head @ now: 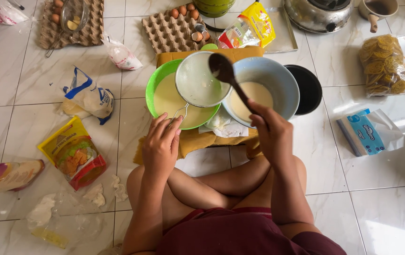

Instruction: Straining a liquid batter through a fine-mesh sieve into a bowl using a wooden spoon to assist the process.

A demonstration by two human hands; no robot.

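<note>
My left hand [161,144] grips the wire handle of a round mesh strainer [197,82], held over a green bowl [157,78] of pale batter. My right hand [271,130] holds a dark wooden ladle [224,71], its scoop raised above the strainer's right edge. A light blue bowl [282,80] with the same pale batter stands to the right of the green one. Both bowls rest on a low wooden board [197,140] in front of my crossed legs, with a crumpled white cloth [219,123] between them.
A black pan [312,87] sits right of the blue bowl. Egg trays [167,30] with several eggs, a metal pot [318,14], a bag of yellow crisps [382,63], a tissue pack [367,132], flour bags [89,97] and snack packets [72,153] lie around on the tiled floor.
</note>
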